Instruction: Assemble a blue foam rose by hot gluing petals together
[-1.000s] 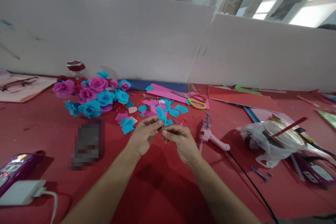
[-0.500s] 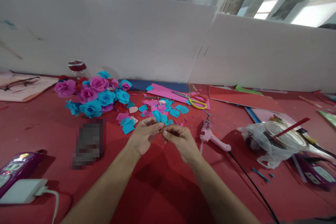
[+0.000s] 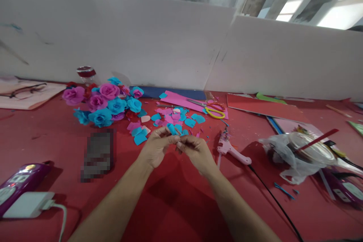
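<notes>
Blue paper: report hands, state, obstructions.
Left hand pinching blue paper, curled. Right hand meeting left at fingertips, grip hidden. Scraps just beyond; glue gun off right, not touching either hand.

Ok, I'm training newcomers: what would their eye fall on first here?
Probably the pink and blue flowers, bunched at left. Next, at the centre, the left hand and right hand, close together at a curled blue paper. Then the scissors, bright-handled, on pink paper beyond the hands.

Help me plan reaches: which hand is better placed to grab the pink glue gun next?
Probably the right hand: it is nearer the glue gun, while the left hand, farther off, pinches blue paper.
</notes>
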Available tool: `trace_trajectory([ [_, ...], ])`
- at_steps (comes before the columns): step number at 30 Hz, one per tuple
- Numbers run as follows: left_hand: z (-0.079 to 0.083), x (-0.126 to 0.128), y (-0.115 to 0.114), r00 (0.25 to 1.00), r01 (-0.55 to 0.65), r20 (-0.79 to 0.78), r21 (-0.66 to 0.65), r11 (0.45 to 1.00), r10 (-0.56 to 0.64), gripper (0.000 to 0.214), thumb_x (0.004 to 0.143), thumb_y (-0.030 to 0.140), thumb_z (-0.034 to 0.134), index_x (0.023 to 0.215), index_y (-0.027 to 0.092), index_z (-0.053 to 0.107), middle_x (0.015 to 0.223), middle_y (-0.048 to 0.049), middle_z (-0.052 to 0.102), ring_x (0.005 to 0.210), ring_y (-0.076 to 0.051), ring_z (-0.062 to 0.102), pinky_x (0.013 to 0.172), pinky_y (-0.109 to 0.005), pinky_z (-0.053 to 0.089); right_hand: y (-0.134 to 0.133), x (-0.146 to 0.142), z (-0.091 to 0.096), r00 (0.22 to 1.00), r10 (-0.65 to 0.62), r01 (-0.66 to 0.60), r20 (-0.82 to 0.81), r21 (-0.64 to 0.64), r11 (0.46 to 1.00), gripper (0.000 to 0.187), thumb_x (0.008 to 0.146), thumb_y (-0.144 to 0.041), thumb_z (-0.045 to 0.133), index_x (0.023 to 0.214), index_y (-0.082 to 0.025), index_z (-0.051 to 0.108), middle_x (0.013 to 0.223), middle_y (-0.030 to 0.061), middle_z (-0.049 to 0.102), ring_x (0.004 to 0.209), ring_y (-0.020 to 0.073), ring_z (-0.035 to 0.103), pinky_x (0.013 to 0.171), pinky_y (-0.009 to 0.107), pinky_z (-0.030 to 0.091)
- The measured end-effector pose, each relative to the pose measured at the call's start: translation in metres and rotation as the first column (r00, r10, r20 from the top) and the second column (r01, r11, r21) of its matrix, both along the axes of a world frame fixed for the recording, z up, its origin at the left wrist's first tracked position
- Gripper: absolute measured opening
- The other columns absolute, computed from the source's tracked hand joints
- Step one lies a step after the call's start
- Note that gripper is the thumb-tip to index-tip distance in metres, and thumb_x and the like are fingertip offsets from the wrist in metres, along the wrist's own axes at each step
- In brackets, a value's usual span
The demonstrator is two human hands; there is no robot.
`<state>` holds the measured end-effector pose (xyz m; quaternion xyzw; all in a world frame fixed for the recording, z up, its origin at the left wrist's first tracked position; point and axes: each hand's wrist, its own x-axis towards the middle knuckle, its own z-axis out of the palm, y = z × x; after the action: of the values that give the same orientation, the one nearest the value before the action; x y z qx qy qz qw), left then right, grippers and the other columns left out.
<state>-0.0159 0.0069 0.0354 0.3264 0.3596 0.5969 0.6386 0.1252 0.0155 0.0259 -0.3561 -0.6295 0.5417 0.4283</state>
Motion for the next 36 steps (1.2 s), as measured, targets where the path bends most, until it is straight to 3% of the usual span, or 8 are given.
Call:
trace_trajectory([
  [6, -0.003, 0.002, 0.0, 0.999, -0.04, 0.026, 0.031, 0.999, 0.039, 0.02, 0.055, 0.013, 0.08, 0.064, 0.016, 0.062, 0.072, 0.0012, 0.064, 0.064, -0.011, 0.059, 0.058, -0.024, 0.046, -0.002, -0.005, -0.004, 0.997, -0.059, 0.056, 0.057, 0.062, 0.997, 0.016, 0.077, -0.022, 0.055, 0.062, -0.018, 0.06, 0.062, -0.0004, 0.06, 0.061, 0.0126, 0.054, 0.062, 0.025, 0.044],
  [13, -0.005, 0.0, 0.003, 0.999, -0.021, -0.049, 0.031, 0.999, 0.022, 0.01, 0.06, 0.022, 0.077, 0.065, 0.015, 0.071, 0.073, -0.0057, 0.07, 0.07, -0.017, 0.062, 0.063, -0.029, 0.048, 0.002, -0.003, -0.007, 0.999, -0.041, 0.041, -0.008, -0.031, 0.999, 0.013, 0.079, -0.026, 0.058, 0.07, -0.019, 0.064, 0.061, -0.0011, 0.059, 0.06, 0.0128, 0.055, 0.064, 0.026, 0.045],
  [18, -0.003, -0.001, 0.002, 0.993, -0.018, -0.12, 0.045, 0.999, 0.023, 0.01, 0.058, 0.018, 0.077, 0.065, 0.015, 0.071, 0.068, -0.0047, 0.069, 0.062, -0.015, 0.06, 0.057, -0.027, 0.045, 0.002, -0.003, -0.008, 1.0, -0.002, 0.002, -0.004, -0.009, 1.0, 0.018, 0.079, -0.031, 0.061, 0.066, -0.019, 0.065, 0.067, 0.0014, 0.063, 0.069, 0.0152, 0.058, 0.072, 0.029, 0.046],
  [24, -0.005, 0.002, 0.001, 0.991, -0.072, -0.11, 0.092, 0.993, 0.082, 0.018, 0.054, 0.012, 0.078, 0.062, 0.016, 0.063, 0.07, -0.0008, 0.068, 0.072, -0.015, 0.062, 0.074, -0.03, 0.049, 0.004, -0.006, -0.017, 0.998, -0.056, 0.056, -0.024, 0.021, 0.998, 0.018, 0.077, -0.035, 0.063, 0.084, -0.021, 0.07, 0.08, 0.0014, 0.066, 0.077, 0.0171, 0.057, 0.078, 0.031, 0.045],
  [31, -0.006, 0.006, -0.001, 0.99, -0.053, -0.125, 0.118, 0.992, 0.068, 0.024, 0.055, 0.01, 0.077, 0.059, 0.018, 0.054, 0.073, 0.0009, 0.068, 0.075, -0.015, 0.063, 0.07, -0.027, 0.049, 0.008, -0.008, -0.031, 0.993, -0.088, 0.087, -0.08, -0.014, 0.996, 0.012, 0.073, -0.03, 0.063, 0.08, -0.021, 0.069, 0.082, 0.003, 0.065, 0.079, 0.0181, 0.056, 0.078, 0.032, 0.046],
  [36, -0.007, 0.003, 0.0, 0.982, 0.034, -0.186, 0.091, 0.995, -0.016, 0.027, 0.059, 0.012, 0.075, 0.084, 0.018, 0.07, 0.089, -0.0032, 0.072, 0.089, -0.019, 0.064, 0.083, -0.032, 0.049, 0.006, -0.008, -0.023, 0.991, -0.094, 0.089, -0.094, -0.062, 0.994, 0.008, 0.071, -0.025, 0.063, 0.076, -0.02, 0.066, 0.076, 0.0011, 0.063, 0.075, 0.0164, 0.056, 0.076, 0.03, 0.046],
])
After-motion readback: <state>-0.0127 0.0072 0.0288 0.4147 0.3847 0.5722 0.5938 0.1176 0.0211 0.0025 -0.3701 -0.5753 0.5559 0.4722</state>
